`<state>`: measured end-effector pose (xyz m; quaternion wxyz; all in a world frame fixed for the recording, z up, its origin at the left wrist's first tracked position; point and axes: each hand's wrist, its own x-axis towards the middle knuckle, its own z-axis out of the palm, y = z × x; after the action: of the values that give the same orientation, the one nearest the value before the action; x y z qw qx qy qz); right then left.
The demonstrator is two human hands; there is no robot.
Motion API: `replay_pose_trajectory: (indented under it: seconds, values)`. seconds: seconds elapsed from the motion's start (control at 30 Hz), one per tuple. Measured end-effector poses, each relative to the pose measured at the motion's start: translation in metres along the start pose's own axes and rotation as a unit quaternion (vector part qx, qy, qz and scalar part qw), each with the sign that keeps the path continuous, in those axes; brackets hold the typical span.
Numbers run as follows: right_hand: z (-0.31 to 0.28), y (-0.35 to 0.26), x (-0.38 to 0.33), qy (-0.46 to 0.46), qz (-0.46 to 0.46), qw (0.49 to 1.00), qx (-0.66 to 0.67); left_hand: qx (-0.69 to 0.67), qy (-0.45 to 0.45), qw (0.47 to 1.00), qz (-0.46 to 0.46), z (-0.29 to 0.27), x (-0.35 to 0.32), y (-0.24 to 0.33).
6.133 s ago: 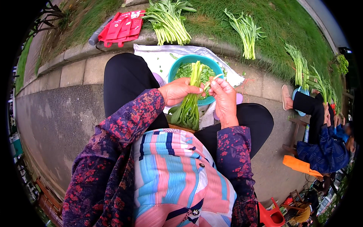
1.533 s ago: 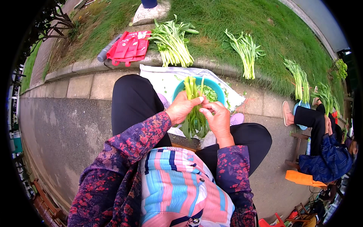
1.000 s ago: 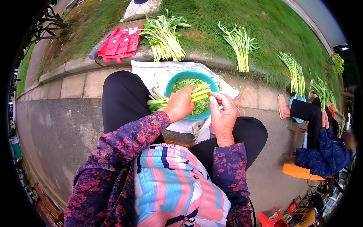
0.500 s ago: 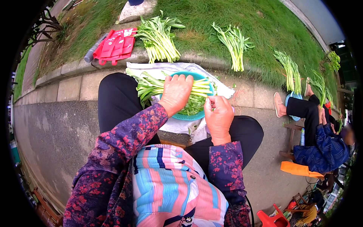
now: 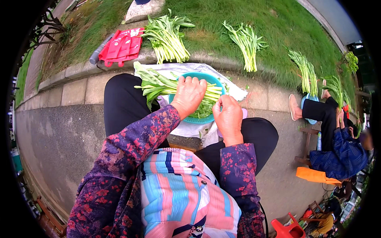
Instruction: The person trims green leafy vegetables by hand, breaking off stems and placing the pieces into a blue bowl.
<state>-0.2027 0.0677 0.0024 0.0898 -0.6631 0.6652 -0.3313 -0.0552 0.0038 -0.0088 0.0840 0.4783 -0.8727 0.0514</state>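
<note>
My left hand [image 5: 190, 94] is closed round a bunch of leafy green vegetables [image 5: 156, 84], held sideways over a teal basin [image 5: 198, 120]. The leaves stick out to the left and the pale stem ends to the right. My right hand [image 5: 229, 116] is closed in a pinch right at those stem ends; its fingertips are partly hidden, so what they hold cannot be made out. Loose green leaves [image 5: 203, 110] lie in the basin. Under it is a white sheet [image 5: 237, 93] spread between my knees.
Bundles of greens lie along the kerb, a large one [image 5: 166, 41] and a smaller one [image 5: 248, 47]. Red bags [image 5: 122, 47] and a grey cylinder [image 5: 96, 53] lie at the left. A seated person [image 5: 337, 152] handles greens at the right. A red stool [image 5: 289, 229] stands lower right.
My left hand has moved slightly right, and the leaf end of the bunch looks more raised and gathered. My right hand has shifted a little up and left, staying at the stem ends.
</note>
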Motion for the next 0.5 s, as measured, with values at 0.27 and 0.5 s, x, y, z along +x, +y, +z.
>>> replay_pose_trajectory:
  seconds: [0.27, 0.5]
  values:
    - [-0.006, 0.000, 0.008, 0.094, 0.034, 0.990, 0.100, -0.116, -0.088, 0.987, -0.060, -0.010, 0.009, 0.010]
    - [-0.020, 0.014, 0.016, 0.147, 0.217, 0.834, 0.485, -0.238, -0.144, 0.956, -0.097, -0.005, 0.006, 0.004]
